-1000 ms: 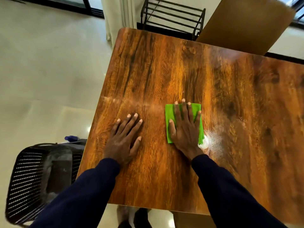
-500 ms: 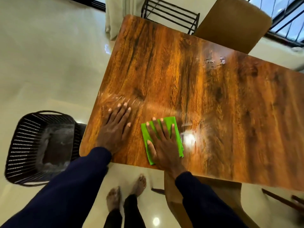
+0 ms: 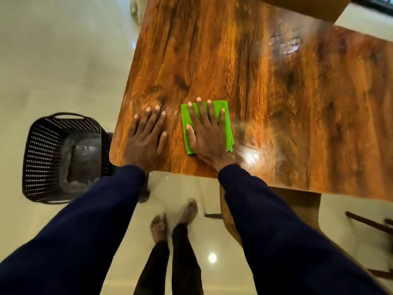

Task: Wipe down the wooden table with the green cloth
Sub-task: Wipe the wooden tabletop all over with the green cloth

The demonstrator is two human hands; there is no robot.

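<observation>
The glossy wooden table (image 3: 265,86) fills the upper right of the head view. A folded green cloth (image 3: 227,126) lies flat near the table's front left corner. My right hand (image 3: 207,135) presses on it with straight, spread fingers, covering most of it. My left hand (image 3: 146,137) rests flat on the bare wood just left of the cloth, close to the table's left edge. Both arms wear dark blue sleeves.
A black perforated plastic basket (image 3: 49,158) stands on the pale tiled floor left of the table corner. A wooden chair (image 3: 297,205) sits tucked under the table's front edge. My bare feet (image 3: 174,220) stand in front of the table. Wet streaks (image 3: 285,44) shine on the far tabletop.
My right hand has slid the cloth leftward and toward the table's front edge. My left hand has stayed flat beside it. The camera view has shifted back, showing floor and feet.
</observation>
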